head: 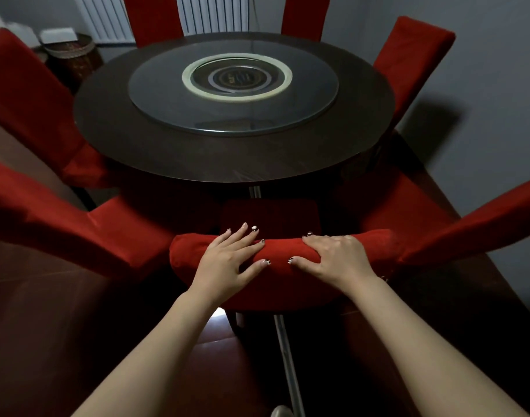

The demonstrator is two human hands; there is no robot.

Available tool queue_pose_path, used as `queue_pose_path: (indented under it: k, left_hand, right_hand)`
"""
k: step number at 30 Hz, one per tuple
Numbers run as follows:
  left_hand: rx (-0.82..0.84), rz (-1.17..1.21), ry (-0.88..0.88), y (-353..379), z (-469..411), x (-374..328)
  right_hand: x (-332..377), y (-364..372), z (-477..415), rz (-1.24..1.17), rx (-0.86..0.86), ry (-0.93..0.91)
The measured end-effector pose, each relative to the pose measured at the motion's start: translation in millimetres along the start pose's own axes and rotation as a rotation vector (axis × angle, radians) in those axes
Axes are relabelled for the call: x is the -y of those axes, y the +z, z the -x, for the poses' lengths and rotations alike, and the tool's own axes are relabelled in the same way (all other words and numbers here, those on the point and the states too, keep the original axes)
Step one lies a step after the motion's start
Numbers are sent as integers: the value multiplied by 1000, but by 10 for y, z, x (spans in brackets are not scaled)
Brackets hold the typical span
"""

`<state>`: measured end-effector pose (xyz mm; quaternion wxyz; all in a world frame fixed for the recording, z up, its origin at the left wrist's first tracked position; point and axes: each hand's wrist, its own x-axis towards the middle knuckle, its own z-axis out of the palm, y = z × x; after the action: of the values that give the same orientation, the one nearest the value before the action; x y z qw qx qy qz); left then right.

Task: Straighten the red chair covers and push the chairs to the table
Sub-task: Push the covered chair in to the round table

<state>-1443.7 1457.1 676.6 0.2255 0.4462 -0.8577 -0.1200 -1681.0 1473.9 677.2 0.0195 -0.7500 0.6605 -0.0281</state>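
The right grip (333, 255), a bare hand, is clenched over the padded top of the nearest chair back. Its fingers curl across the far side and its thumb presses the near side, so it is grasping the red fabric cover (283, 251) there. Just beside it, the left grip (227, 260) is released. The palm lies flat on the same top edge with fingers straight and spread, their tips reaching past the far side toward the seat. The two thumbs nearly meet at the middle of the back.

The cover sits smooth and rounded along the top, with a slight bulge at each end. Beyond the hands, the near chair's dark red seat (269, 215) points at the round dark wooden bench (227, 164), its far edge close below the bench's near rim. A round glass turntable (233, 115) lies on the middle of the bench.

More red-covered chairs ring the bench. One (47, 221) is just left of the held chair and another (468, 224) is just right, both angled outward. Farther off are a white ribbed radiator (212, 13) on the wall and a woven basket (74, 52) at the left.
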Motion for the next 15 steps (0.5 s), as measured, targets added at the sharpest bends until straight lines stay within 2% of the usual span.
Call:
queue_pose_path:
  k: [8,13,15]
  left_hand:
    - [23,1,72,-93,81,63]
    - [215,-171,138,-204,12,187]
    - [233,-237,137,-199,-8,186]
  right_hand:
    - [251,27,266,-27,-116,80]
    - [341,119,378,-32,-275,104]
    - [327,194,403,-19,-344,109]
